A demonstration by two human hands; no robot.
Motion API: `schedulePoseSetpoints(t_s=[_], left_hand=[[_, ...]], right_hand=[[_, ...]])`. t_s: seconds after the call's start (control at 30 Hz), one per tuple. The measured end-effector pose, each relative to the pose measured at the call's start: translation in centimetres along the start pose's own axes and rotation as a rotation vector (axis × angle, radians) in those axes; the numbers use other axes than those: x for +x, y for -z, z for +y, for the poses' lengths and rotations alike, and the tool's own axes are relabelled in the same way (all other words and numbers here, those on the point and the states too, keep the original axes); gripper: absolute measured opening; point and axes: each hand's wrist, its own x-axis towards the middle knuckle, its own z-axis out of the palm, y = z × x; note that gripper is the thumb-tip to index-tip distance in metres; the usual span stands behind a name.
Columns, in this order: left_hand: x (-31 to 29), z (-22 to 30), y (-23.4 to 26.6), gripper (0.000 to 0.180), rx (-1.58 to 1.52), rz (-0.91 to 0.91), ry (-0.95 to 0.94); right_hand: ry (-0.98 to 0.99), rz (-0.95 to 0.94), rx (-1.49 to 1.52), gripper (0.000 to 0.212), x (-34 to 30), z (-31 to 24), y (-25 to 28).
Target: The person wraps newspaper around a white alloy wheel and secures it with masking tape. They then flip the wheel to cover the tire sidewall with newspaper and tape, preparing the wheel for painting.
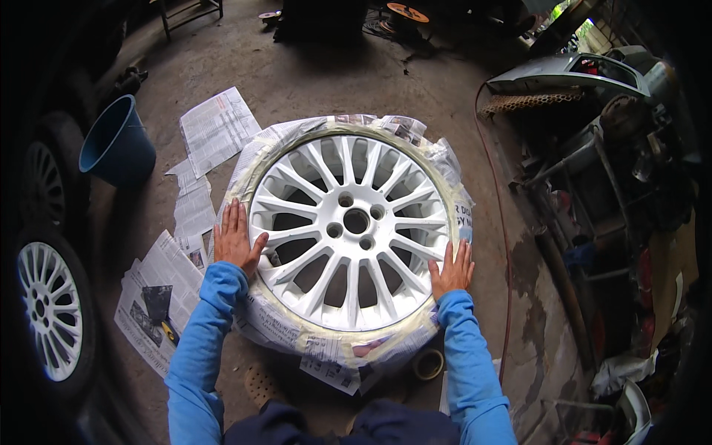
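A white multi-spoke wheel rim (378, 237) lies face up in front of me, its centre bore and lug holes showing. Newspaper (274, 326) is wrapped round its outside, and pale masking tape (256, 165) runs along the rim's edge. My left hand (235, 239) rests flat on the papered left side, fingers stretched out and the thumb near the rim. On the right side my right hand (452, 270) lies with spread fingers against the taped edge. Neither hand holds anything. Beneath the papered front edge, a roll of masking tape (428, 364) sits on the floor.
Loose newspaper sheets (215, 130) lie to the left, with a dark scraper (158, 304) on one. Behind them stands a blue bucket (122, 144). A tyre with a white rim (50, 311) is at far left. A red hose (498, 193) and metal car parts (593, 170) are at right.
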Motion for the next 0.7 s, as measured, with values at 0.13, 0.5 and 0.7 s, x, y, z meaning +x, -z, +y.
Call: schedulePoseSetpoints(t_s=[0.13,0.5,0.7], left_hand=[[-0.1,0.2,0.1,0.086,0.078,0.002,-0.004],[-0.1,0.2,-0.5,0.084,0.099,0.031,-0.009],[1.7,-0.8,0.4,0.077,0.109,0.101,-0.063]], right_hand=[[-0.004,0.016,-0.051,0.07,0.1,0.3,-0.5],[-0.098,0.035,0.029,0.072,0.3,0.6,-1.0],[0.008,0.254,0.149,0.074,1.9,0.7,0.4]])
